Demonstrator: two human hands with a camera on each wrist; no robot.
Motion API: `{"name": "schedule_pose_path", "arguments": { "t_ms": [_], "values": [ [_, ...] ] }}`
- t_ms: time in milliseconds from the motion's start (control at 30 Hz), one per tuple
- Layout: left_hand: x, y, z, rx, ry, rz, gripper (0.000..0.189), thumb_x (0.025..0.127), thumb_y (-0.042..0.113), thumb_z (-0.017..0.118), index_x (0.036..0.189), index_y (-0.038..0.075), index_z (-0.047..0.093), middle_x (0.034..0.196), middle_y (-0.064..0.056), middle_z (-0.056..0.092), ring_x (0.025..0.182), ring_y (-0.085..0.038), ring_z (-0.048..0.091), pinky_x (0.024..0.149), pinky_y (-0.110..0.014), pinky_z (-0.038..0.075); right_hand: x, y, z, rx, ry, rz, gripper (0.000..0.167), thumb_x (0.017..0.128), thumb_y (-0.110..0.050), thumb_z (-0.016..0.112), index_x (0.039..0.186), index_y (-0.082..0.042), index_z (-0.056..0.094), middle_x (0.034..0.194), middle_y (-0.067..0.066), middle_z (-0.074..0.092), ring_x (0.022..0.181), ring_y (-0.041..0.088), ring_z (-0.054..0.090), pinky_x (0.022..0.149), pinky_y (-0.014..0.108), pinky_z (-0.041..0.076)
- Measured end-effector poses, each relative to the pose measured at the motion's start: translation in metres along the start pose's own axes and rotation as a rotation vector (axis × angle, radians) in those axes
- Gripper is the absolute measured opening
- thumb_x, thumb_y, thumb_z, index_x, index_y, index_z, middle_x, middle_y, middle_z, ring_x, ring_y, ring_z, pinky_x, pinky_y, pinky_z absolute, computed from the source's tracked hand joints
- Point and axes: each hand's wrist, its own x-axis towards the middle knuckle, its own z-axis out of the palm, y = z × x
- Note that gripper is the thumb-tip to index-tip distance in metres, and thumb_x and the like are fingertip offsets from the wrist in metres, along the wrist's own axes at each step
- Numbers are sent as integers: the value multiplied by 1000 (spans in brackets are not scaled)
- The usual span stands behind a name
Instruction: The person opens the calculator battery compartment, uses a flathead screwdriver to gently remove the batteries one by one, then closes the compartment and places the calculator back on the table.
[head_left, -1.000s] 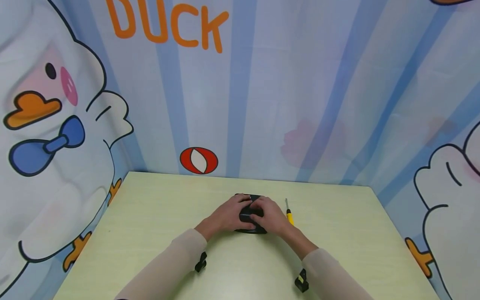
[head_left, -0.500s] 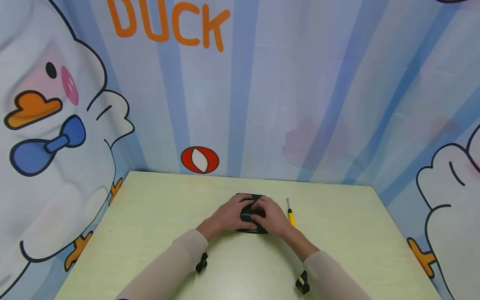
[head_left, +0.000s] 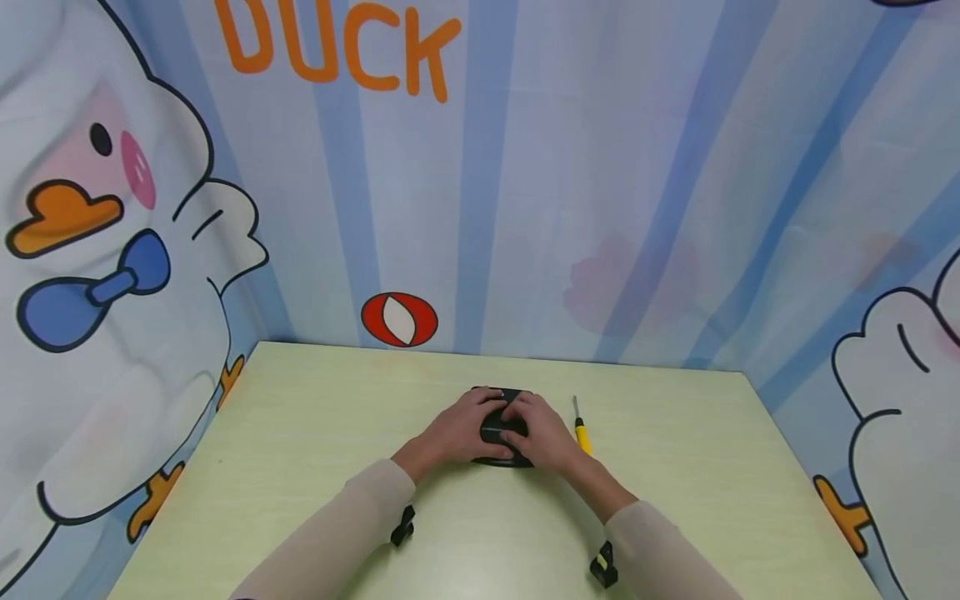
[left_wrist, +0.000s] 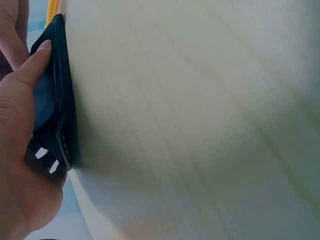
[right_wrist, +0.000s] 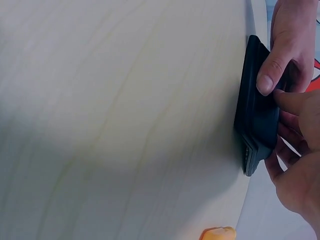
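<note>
A flat black device (head_left: 492,427) with a raised middle lies on the table under both hands; what kind of device it is, I cannot tell. My left hand (head_left: 461,429) grips its left side, thumb along the near part and fingers toward the far edge. From the right, my right hand (head_left: 546,433) holds it with bent fingers and thumb on the raised part. Small slots show at one end of the device (left_wrist: 59,90) in the left wrist view. The right wrist view shows the left thumb (right_wrist: 266,84) pressing on its top, beside the right fingertips.
A screwdriver (head_left: 582,435) with a yellow and black handle lies just right of the right hand, tip pointing away. The pale wooden table (head_left: 337,392) ends at a printed duck curtain (head_left: 540,208) behind. Black camera mounts (head_left: 402,527) sit at both sleeves.
</note>
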Motion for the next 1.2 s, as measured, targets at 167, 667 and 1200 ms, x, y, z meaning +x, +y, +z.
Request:
{"name": "schedule_pose_path", "arguments": {
  "t_ms": [167,667,1200],
  "values": [
    [0,1,0,-4,1,6,85,89,58,81,155,10,55,163,-11,43,152,-32,37,118,-48,42,0,-3,1,3,12,1,17,96,-10,79,109,-2,71,117,13,63,119,33,57,109,52,48],
    [0,1,0,-23,5,17,84,90,55,82,154,9,55,163,-13,43,152,-34,37,117,-48,43,-3,-2,9,-66,69,-24,22,95,-11,81,111,-3,68,116,10,64,118,31,58,109,49,49],
    [-1,-1,1,-51,5,2,81,91,49,83,156,11,53,164,-13,41,153,-34,36,118,-50,42,-5,-6,10,-239,107,-209,20,96,-7,79,115,-6,78,110,7,63,105,25,60,99,44,56]
  ]
}}
